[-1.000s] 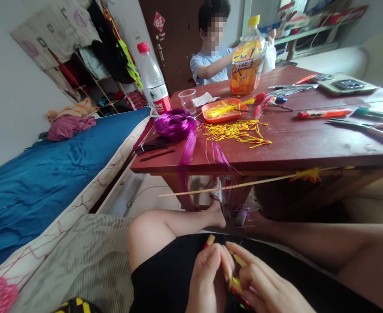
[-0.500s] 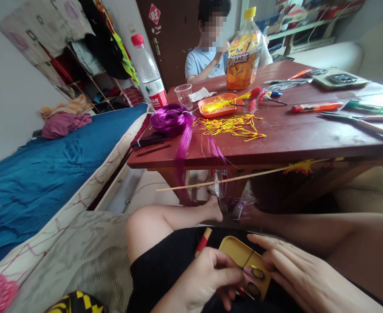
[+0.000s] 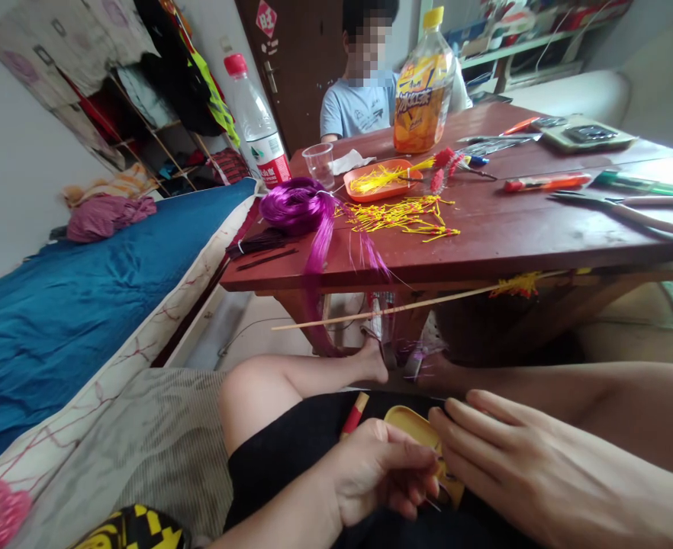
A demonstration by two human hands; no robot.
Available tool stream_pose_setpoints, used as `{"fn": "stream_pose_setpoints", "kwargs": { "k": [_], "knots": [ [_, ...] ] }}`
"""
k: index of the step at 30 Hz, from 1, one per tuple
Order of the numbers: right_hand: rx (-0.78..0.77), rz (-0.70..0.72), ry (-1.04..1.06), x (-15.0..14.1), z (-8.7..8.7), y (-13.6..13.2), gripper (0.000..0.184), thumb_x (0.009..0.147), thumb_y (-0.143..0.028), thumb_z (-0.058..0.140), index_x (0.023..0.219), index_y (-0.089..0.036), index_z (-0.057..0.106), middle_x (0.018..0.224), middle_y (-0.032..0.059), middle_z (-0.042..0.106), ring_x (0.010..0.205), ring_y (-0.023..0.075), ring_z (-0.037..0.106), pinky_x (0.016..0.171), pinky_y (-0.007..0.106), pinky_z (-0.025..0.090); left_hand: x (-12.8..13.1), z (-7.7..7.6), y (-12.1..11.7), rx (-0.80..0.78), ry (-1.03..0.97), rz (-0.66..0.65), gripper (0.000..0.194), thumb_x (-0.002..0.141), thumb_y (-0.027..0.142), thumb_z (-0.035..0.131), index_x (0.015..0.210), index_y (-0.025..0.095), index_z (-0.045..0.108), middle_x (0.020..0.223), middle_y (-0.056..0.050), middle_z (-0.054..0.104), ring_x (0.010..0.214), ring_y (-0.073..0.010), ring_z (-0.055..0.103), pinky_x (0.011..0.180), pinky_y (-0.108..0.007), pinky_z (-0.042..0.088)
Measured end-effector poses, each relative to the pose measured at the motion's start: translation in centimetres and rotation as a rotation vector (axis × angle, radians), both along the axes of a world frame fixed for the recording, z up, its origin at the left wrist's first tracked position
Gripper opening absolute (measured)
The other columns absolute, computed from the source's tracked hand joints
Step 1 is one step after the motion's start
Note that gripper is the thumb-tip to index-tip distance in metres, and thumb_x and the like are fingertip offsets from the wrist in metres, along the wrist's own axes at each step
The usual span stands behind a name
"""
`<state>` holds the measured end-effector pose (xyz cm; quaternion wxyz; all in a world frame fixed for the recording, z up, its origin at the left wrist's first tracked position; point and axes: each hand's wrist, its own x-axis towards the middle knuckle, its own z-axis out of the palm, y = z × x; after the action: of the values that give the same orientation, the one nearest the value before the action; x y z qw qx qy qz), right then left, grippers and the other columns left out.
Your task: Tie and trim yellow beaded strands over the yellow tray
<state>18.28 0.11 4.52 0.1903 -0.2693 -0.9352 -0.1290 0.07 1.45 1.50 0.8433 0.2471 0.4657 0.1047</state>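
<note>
with the right hand (image 3: 508, 446) now further over the yellow tray (image 3: 410, 424) on the lap (image 3: 291, 446), its hold hidden, the work is screened; left hand (image 3: 379, 473) fingers pinched together, contents indiscernible.

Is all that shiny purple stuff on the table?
Only partly: the purple bundle is coiled on the table, but strands hang over its edge.

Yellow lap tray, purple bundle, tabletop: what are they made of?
Yellow tray: probably plastic, soft sheen; thin rounded rim.
Purple bundle: likely synthetic thread, glossy; fine strands, bright streaks.
Tabletop: apparently painted or varnished wood, semi-gloss; board seams, glare.
</note>
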Motion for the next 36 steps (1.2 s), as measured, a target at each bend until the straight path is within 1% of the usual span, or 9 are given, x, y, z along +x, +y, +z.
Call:
{"fn": "stream_pose_setpoints", "kwargs": {
  "k": [3, 11, 17, 19, 20, 24, 26, 30, 36],
  "knots": [
    [-0.014, 0.063, -0.015, -0.1, -0.1, 0.2, 0.039, 0.088, -0.006, 0.03, 0.077, -0.019, 0.065, 0.081, 0.0034, 0.069, 0.075, 0.0175, 0.059, 0.066, 0.033, 0.045, 0.2, 0.0, -0.1, 0.0, -0.01, -0.011, 0.045, 0.041, 0.048, 0.081, 0.054, 0.009, 0.063, 0.052, -0.002, 0.06, 0.039, -0.0045, 0.047, 0.034, -0.015, 0.038],
    [0.004, 0.061, -0.033, -0.5, -0.4, 0.3, 0.039, 0.085, -0.004, 0.031, 0.075, -0.018, 0.067, 0.08, 0.0048, 0.069, 0.075, 0.0185, 0.056, 0.067, 0.034, 0.046, 0.3, -0.1, -0.5, -0.004, -0.03, -0.004, 0.045, 0.041, 0.049, 0.081, 0.053, 0.01, 0.062, 0.05, -0.001, 0.058, 0.038, -0.0043, 0.047, 0.035, -0.015, 0.037],
    [-0.038, 0.009, 0.083, 0.3, 0.0, 0.6, 0.043, 0.09, -0.009, 0.026, 0.082, -0.019, 0.066, 0.088, 0.0058, 0.07, 0.071, 0.0184, 0.059, 0.061, 0.033, 0.048, 0.5, -0.1, -0.5, 0.016, -0.065, 0.089, 0.038, 0.045, 0.041, 0.081, 0.055, 0.009, 0.063, 0.051, -0.001, 0.058, 0.039, -0.0048, 0.047, 0.036, -0.016, 0.038],
    [-0.214, -0.113, 0.217, 0.8, -0.4, 0.1, 0.041, 0.091, -0.013, 0.026, 0.079, -0.019, 0.065, 0.081, 0.0071, 0.069, 0.063, 0.0179, 0.058, 0.053, 0.031, 0.047, 0.6, 0.0, -0.6, 0.051, -0.043, 0.138, 0.037, 0.047, 0.04, 0.08, 0.055, 0.009, 0.063, 0.052, -0.001, 0.059, 0.039, -0.0049, 0.047, 0.037, -0.016, 0.038],
    [-0.381, -0.195, 0.32, 1.0, -0.8, -0.3, 0.038, 0.092, -0.017, 0.029, 0.075, -0.02, 0.063, 0.074, 0.0062, 0.067, 0.059, 0.0171, 0.058, 0.051, 0.029, 0.047, 0.6, 0.0, -0.6, 0.075, -0.024, 0.164, 0.036, 0.047, 0.04, 0.08, 0.054, 0.009, 0.063, 0.052, -0.002, 0.059, 0.04, -0.0051, 0.047, 0.037, -0.017, 0.037],
    [-1.309, -0.389, 0.803, 0.3, -3.0, -1.9, 0.024, 0.084, -0.036, 0.051, 0.072, -0.019, 0.062, 0.067, 0.0029, 0.066, 0.061, 0.0171, 0.06, 0.056, 0.026, 0.049, 0.9, 0.0, -0.8, 0.199, 0.047, 0.201, 0.033, 0.049, 0.039, 0.078, 0.052, 0.01, 0.062, 0.051, -0.002, 0.058, 0.042, -0.0067, 0.047, 0.04, -0.019, 0.037],
    [-1.592, -0.431, 1.076, -0.7, -3.8, -2.3, 0.026, 0.077, -0.043, 0.06, 0.075, -0.017, 0.064, 0.066, 0.0019, 0.066, 0.059, 0.0162, 0.059, 0.055, 0.025, 0.047, 1.0, 0.1, -1.0, 0.277, 0.074, 0.183, 0.032, 0.052, 0.04, 0.077, 0.053, 0.01, 0.063, 0.05, -0.002, 0.058, 0.042, -0.0072, 0.046, 0.042, -0.02, 0.037],
    [-1.736, -0.522, 1.451, -2.6, -3.9, -2.4, 0.036, 0.064, -0.049, 0.071, 0.061, -0.014, 0.062, 0.049, -0.002, 0.055, 0.045, 0.0099, 0.048, 0.046, 0.021, 0.038, 1.3, 0.2, -1.0, 0.342, 0.126, 0.144, 0.032, 0.054, 0.041, 0.076, 0.054, 0.01, 0.064, 0.05, -0.001, 0.058, 0.043, -0.0079, 0.046, 0.045, -0.022, 0.037],
    [-1.772, -0.486, 1.6, -2.9, -4.3, -2.6, 0.036, 0.062, -0.045, 0.074, 0.055, -0.013, 0.06, 0.046, -0.002, 0.054, 0.042, 0.0076, 0.043, 0.044, 0.019, 0.033, 1.0, 0.2, -0.5, 0.172, 0.018, 0.102, 0.034, 0.056, 0.043, 0.073, 0.06, 0.009, 0.067, 0.056, -0.003, 0.06, 0.048, -0.0085, 0.05, 0.049, -0.021, 0.042]
  ]
}}
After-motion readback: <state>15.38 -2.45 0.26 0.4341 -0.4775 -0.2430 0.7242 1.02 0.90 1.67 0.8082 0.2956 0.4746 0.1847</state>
